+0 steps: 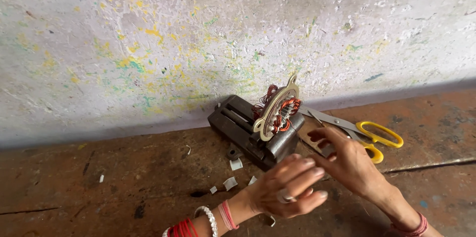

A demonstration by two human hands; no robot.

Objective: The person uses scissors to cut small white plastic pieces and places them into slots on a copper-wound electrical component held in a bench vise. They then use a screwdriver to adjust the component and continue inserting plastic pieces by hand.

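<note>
A small motor stator (276, 109), a cream ring wound with copper wire, stands on edge on a dark metal block (243, 130) by the wall. My left hand (290, 185), with a ring and red and white bangles at the wrist, hovers in front of the block with fingers stretched to the right. My right hand (347, 160) is just right of the block, fingers bent toward the stator's lower side. A thin wire seems to run between my fingers, but it is too fine to tell for sure.
Scissors with yellow handles (369, 135) lie open on the rusty brown surface behind my right hand. Small white paper scraps (230, 182) lie scattered left of the block. A scratched, paint-flecked wall (198, 43) stands close behind.
</note>
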